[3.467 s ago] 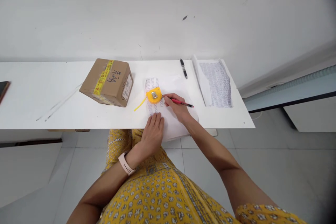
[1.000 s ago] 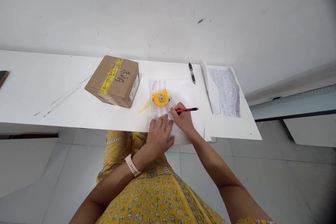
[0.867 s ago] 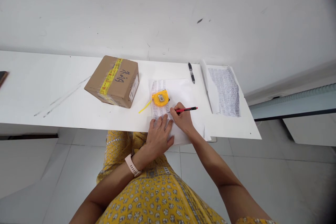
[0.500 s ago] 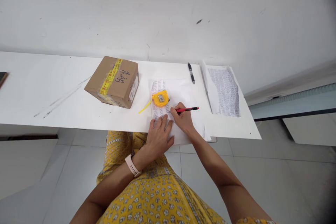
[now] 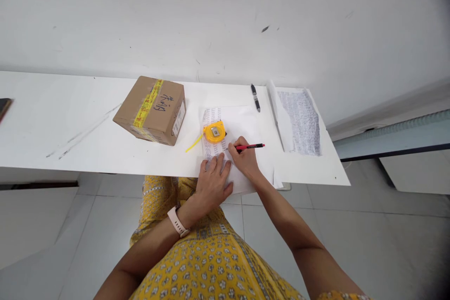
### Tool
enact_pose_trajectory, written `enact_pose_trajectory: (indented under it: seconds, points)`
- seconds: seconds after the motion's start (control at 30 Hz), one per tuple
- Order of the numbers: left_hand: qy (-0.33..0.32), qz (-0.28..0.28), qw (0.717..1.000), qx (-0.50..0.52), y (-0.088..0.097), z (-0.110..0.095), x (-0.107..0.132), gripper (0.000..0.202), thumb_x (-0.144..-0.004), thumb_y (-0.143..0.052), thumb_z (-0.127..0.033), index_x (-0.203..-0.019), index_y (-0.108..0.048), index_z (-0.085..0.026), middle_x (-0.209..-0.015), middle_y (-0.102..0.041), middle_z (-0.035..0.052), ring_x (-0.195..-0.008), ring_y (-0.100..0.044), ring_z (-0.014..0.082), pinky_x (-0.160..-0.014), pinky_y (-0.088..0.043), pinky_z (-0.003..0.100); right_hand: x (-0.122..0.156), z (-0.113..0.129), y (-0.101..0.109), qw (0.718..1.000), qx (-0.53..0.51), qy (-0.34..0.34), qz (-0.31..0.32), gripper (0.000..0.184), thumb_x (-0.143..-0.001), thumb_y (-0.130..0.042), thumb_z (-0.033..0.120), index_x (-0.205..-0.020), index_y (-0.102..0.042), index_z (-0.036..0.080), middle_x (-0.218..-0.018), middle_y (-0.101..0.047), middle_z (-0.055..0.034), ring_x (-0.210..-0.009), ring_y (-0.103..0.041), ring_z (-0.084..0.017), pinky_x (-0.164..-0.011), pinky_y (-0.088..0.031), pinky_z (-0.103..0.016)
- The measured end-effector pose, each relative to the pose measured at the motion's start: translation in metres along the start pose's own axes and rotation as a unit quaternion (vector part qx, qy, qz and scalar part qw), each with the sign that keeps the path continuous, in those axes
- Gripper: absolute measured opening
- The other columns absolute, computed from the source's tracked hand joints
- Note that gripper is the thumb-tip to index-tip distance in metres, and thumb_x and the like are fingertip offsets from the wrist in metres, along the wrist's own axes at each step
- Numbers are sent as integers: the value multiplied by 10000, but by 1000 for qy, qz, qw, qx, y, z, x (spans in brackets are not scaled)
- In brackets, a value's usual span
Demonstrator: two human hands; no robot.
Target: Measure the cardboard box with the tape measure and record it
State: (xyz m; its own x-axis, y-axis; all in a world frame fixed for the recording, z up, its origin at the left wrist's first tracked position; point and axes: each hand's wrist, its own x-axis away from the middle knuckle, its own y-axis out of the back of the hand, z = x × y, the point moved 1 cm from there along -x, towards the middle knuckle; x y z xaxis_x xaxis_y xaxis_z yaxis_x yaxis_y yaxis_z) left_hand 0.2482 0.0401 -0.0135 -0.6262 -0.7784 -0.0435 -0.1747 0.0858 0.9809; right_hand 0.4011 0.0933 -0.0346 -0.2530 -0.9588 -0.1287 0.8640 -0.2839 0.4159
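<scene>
Took as landmark the rounded yellow plastic tape measure (image 5: 214, 131), resting on the left part of a thin white paper sheet (image 5: 244, 124) with columns of small dark writing (image 5: 213, 114), upon the flat white counter (image 5: 165, 159). Noticed the main change in the right hand (image 5: 243, 155): was close beside the tape measure some seconds earlier, and had since come lower, to a place just below and to the right of it. Held there, clamped between the fingers, a slim red-and-black pen (image 5: 255, 146), with the tip pointing to the lower end of the columns. Could not tell for sure a contact of the tip with the sheet.

Noticed a change also in the left hand (image 5: 213, 180): lay on the sheet below the tape measure, with fingers now spread apart instead of together, gripping nothing. Found almost no difference in either hand over the last second. Judged from this a steady moment of writing, probably farther down the columns, with the sheet kept from sliding.

Saw no clear shift of the tape measure on the sheet. Found in place also the brown cardboard box with yellow sealing tape (image 5: 151, 110), to the left of the tape measure, and the black-and-grey pen (image 5: 255, 98), behind and to the right of it.
</scene>
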Motion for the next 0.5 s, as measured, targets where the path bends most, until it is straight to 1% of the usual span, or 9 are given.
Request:
enact_pose_trajectory:
  seconds: [0.23, 0.4, 0.5]
  points:
    - [2, -3, 1000, 11, 1, 0, 1, 587, -934, -562, -396, -1441, -507, -105, -1558, -440, 215, -1367, -465, 374, -1106, -339, 562, 0, 2, 2, 1000, 2, 8, -1, 278, -842, -551, 326, -657, -356, 250, -571, -393, 76, -548, -404, -123, -568, -336, -286]
    - [-1, -9, 1000, 22, -1, 0, 0, 585, -930, -569, -389, -1434, -511, -97, -1557, -437, 225, -1361, -467, 383, -1099, -345, 572, 0, 1, 0, 1000, -7, 8, -5, 282, -853, -562, 321, -660, -371, 247, -581, -401, 73, -561, -412, -126, -570, -351, -280]
    - [-1, -15, 999, 32, -4, -2, 1, 582, -920, -587, -370, -1425, -511, -92, -1556, -432, 235, -1363, -464, 394, -1097, -347, 592, 0, 1, 1, 999, -6, 6, -41, 270, -876, -555, 328, -678, -391, 244, -620, -434, 61, -593, -448, -134, -596, -386, -284]
